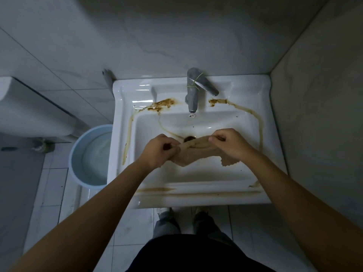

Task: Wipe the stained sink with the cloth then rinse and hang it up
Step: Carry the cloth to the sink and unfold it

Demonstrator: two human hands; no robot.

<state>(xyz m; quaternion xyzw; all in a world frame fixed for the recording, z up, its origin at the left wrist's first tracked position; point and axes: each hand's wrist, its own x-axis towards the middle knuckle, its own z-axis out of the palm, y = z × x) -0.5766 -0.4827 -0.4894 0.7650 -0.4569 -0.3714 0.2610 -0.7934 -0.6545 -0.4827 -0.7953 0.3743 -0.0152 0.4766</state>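
At the far left a white toilet cistern (29, 110) is seen, and just beside the sink's left edge a round light-blue plastic bucket (90, 156) is stood on the tiled floor, with what looks like water in it. The white rectangular ceramic sink (196, 199) is fixed against the tiled wall. Brown stains (163, 105) are smeared on its back ledge to either side of a grey metal tap (193, 91), and thin brown trails are drawn down its left and right rims and along the front rim. Over the left half of the basin the left hand (157, 152) is held with its fingers curled, and the left end of a thin beige cloth (198, 152) is pinched between thumb and fingertips. The cloth is stretched above the basin, just in front of the dark drain (189, 138), whose near edge is partly covered by it. Its long axis is laid left to right across the basin, from one hand to the other. The upper edge is pulled fairly taut between the two pinches, while the lower edge is left hanging towards the person. The right end is pinched in the same way by the curled fingers and thumb of the right hand (231, 144), and a ragged corner is left dangling below that hand.
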